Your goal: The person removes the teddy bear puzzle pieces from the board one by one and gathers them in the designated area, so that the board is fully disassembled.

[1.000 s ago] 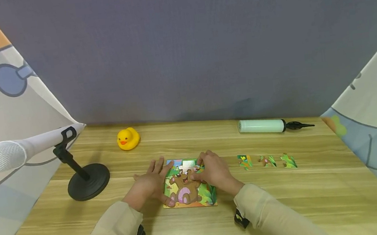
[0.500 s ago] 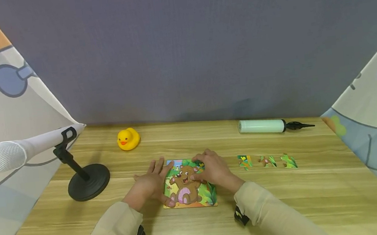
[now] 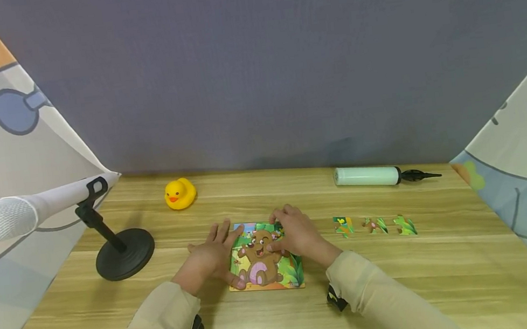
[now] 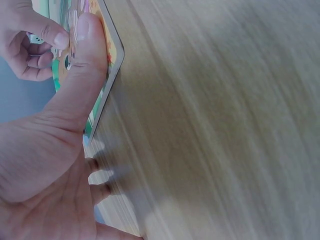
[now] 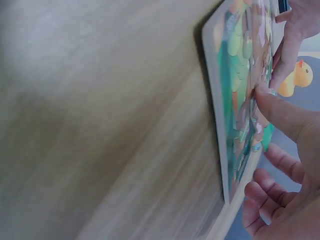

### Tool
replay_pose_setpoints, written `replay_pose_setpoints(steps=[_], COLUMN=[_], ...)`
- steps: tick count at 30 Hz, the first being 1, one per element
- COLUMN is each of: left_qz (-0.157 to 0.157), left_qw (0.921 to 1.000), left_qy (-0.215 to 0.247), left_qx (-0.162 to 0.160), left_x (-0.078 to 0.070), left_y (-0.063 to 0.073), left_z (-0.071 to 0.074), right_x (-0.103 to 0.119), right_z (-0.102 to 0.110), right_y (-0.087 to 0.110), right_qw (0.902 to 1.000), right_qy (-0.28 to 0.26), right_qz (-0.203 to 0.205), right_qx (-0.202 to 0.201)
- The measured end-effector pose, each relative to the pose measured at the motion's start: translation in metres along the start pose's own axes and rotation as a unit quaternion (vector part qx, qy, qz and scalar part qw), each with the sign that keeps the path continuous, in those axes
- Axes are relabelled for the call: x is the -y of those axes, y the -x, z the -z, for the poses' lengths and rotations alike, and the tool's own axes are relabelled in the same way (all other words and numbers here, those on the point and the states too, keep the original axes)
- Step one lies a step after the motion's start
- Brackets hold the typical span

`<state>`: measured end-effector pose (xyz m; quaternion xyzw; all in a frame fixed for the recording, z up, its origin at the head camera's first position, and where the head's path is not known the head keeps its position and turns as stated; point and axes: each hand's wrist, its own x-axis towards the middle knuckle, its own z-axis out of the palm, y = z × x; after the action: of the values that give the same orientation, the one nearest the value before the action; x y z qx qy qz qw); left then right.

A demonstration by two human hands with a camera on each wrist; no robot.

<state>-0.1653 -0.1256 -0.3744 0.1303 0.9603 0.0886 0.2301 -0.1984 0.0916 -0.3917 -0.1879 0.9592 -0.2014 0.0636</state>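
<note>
A bear jigsaw puzzle in a flat tray [image 3: 268, 288] lies on the table in front of me. My left hand [image 3: 211, 258] rests at its left side with fingers spread, the thumb [image 4: 90, 45] on the tray's lower left corner. Over the upper right of the picture, my right hand [image 3: 301, 234] pinches a puzzle piece [image 5: 268, 136] between thumb and index finger. That piece seems slightly raised at the tray's far edge in the right wrist view; my fingers partly hide it in the head view. The other right fingers are loosely curled.
Three loose puzzle pieces [image 3: 374, 225] lie in a row to the right. A yellow rubber duck [image 3: 180, 193] sits at the back left, and a pale green hand pump [image 3: 366, 176] at the back right. A white microphone [image 3: 43, 205] on a black stand [image 3: 124, 254] stands far left.
One second ago a pale gap showed at the puzzle's top middle; a piece has since covered it. My right hand has moved slightly away from me. The left hand has stayed put.
</note>
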Motion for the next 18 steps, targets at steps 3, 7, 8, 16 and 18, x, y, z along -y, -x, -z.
replay_pose_setpoints(steps=[3, 7, 8, 16, 18], left_qz=[-0.002, -0.002, -0.002, -0.002, -0.001], left_qw=[1.0000, 1.0000, 1.0000, 1.0000, 1.0000], left_qy=[0.003, 0.003, 0.002, 0.001, 0.000], left_qx=[0.000, -0.002, -0.002, -0.001, -0.002], left_x=[0.0000, -0.0001, -0.0001, 0.0004, 0.0007], left_y=[0.0005, 0.0011, 0.0011, 0.0007, 0.0006], left_z=[0.0005, 0.0010, 0.0010, 0.0005, 0.0001], right_x=[0.0001, -0.0019, -0.0030, -0.0095, -0.0096], right_z=[0.0010, 0.0011, 0.0009, 0.0004, 0.0009], right_y=[-0.0004, -0.0007, -0.0006, -0.0009, -0.0005], right_qw=[1.0000, 1.0000, 1.0000, 0.9998, 0.9998], right_qy=[0.007, 0.006, 0.006, -0.005, -0.001], right_qz=[0.002, -0.001, -0.001, -0.019, -0.018], right_qx=[0.000, -0.003, -0.004, 0.004, 0.005])
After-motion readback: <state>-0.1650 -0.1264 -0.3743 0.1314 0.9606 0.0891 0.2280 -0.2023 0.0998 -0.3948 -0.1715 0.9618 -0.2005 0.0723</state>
